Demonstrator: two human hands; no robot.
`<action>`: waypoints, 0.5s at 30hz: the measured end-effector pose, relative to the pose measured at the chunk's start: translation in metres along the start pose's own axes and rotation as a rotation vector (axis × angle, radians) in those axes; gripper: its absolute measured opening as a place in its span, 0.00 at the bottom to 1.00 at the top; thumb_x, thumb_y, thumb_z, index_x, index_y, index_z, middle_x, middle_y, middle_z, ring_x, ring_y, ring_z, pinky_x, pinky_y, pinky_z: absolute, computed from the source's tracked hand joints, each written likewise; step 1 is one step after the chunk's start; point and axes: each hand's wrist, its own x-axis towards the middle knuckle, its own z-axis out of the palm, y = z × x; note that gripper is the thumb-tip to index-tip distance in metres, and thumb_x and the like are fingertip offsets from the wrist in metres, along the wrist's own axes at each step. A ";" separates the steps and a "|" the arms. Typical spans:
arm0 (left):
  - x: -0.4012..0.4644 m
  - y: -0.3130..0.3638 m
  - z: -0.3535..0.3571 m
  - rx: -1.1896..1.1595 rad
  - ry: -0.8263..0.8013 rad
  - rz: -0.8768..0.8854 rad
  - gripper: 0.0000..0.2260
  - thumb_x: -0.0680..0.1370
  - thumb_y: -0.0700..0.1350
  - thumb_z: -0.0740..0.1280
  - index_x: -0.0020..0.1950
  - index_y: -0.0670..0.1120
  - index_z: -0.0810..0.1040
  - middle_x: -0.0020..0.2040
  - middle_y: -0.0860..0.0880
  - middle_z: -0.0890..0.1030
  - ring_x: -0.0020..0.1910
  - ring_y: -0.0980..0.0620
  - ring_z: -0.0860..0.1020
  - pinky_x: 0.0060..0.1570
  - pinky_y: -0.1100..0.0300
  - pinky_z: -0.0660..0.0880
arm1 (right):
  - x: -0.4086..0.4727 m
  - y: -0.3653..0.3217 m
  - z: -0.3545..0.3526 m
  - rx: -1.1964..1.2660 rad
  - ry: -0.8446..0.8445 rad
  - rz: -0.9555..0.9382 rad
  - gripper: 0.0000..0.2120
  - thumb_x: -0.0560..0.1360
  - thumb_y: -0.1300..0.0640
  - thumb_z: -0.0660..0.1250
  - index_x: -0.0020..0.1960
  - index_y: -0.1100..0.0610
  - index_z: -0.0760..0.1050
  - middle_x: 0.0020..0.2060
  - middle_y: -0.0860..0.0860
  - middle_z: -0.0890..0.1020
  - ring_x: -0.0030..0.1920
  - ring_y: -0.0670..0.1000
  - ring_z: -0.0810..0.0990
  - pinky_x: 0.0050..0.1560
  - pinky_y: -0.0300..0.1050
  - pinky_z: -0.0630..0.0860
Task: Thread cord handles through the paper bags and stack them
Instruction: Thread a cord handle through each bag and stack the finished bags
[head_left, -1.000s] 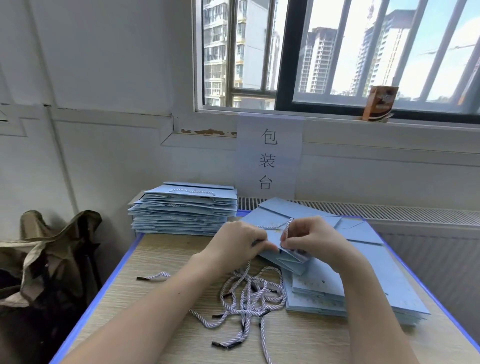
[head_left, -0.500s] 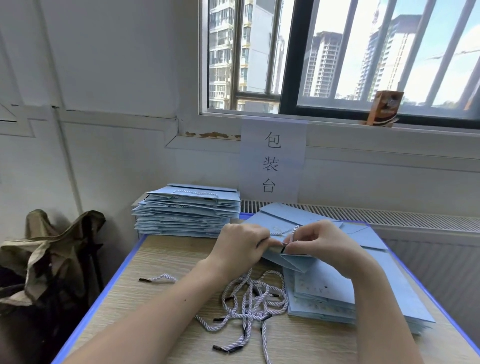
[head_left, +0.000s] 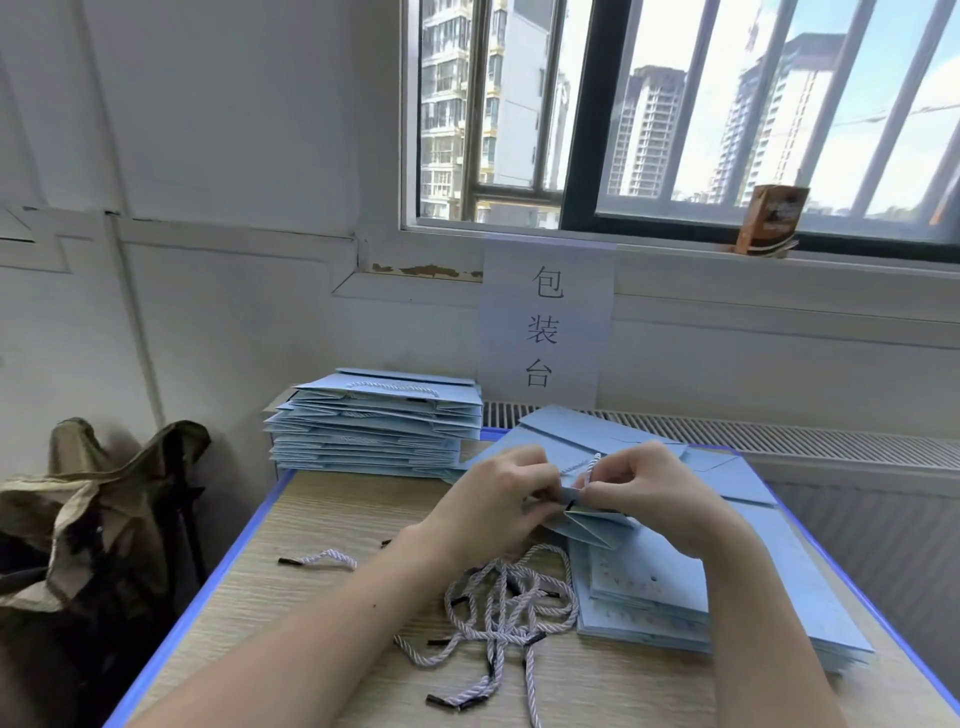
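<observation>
bags (head_left: 779, 587): pale blue, one with tiny speckled print | stack (head_left: 374, 431): same pale blue | cords (head_left: 498, 597): white-and-grey twist, black tips | surface (head_left: 322, 530): light wood grain, blue rim | sign (head_left: 545, 322): white, dark characters | carton (head_left: 771, 218): brown-orange | cloth (head_left: 104, 499): olive-tan | wall (head_left: 208, 156): white

Paper sign (head_left: 545, 325) w/ 3 Chinese chars on wall, brown carton (head_left: 771, 218) on windowsill, radiator (head_left: 779, 441) behind desk (head_left: 322, 525), olive cloth (head_left: 104, 499) at left.

a folded pale blue paper bag (head_left: 592, 527) is held above flat bags (head_left: 727, 582), a twisted white cord (head_left: 589, 467) looping from its top edge.
</observation>
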 end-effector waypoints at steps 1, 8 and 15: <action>0.000 0.000 0.000 0.013 0.011 0.004 0.04 0.75 0.42 0.74 0.44 0.43 0.80 0.44 0.50 0.77 0.42 0.54 0.73 0.44 0.59 0.73 | 0.000 0.000 0.000 0.005 -0.007 0.002 0.12 0.67 0.53 0.75 0.37 0.63 0.82 0.36 0.59 0.80 0.39 0.49 0.73 0.44 0.47 0.66; 0.000 0.003 0.001 0.049 0.059 0.026 0.03 0.75 0.41 0.73 0.45 0.42 0.82 0.43 0.49 0.78 0.43 0.54 0.74 0.45 0.60 0.73 | 0.000 0.000 -0.001 0.007 -0.014 0.007 0.19 0.64 0.49 0.73 0.39 0.67 0.81 0.34 0.55 0.75 0.38 0.50 0.70 0.43 0.47 0.64; -0.001 0.005 0.001 0.037 0.082 0.040 0.04 0.76 0.42 0.72 0.46 0.41 0.83 0.43 0.49 0.78 0.42 0.55 0.74 0.45 0.64 0.72 | 0.000 0.000 -0.002 0.017 -0.010 0.003 0.17 0.65 0.50 0.73 0.39 0.66 0.81 0.33 0.57 0.74 0.38 0.51 0.69 0.42 0.48 0.64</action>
